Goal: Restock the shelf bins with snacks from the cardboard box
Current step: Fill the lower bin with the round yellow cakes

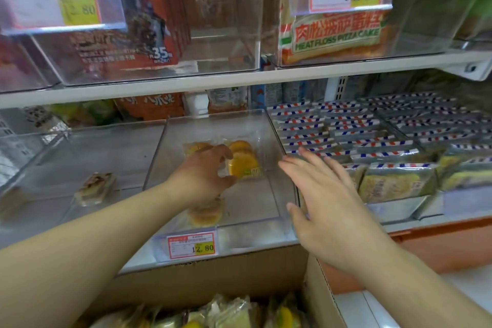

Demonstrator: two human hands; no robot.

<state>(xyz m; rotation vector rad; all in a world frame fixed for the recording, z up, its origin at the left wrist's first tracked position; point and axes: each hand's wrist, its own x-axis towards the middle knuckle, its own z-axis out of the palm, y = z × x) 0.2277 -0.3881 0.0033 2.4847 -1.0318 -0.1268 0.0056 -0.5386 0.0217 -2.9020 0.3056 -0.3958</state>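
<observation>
My left hand (209, 173) reaches into a clear plastic shelf bin (277, 130) on the lower shelf and grips a wrapped snack printed with orange slices (243, 161). Another small round cake packet (205, 214) lies near the bin's front under my wrist. My right hand (324, 194) hovers flat with fingers spread by the bin's right front corner, holding nothing. Below, the open cardboard box (186, 285) holds several wrapped yellow-green snack packets (234, 311).
A price tag reading 12.80 (191, 245) hangs on the bin's front. The left bin holds one small cake (97, 188). Right of the bin lie several packets with red-blue striped edges (354, 128). The upper shelf carries clear bins and a meat floss pizza cake pack (335, 34).
</observation>
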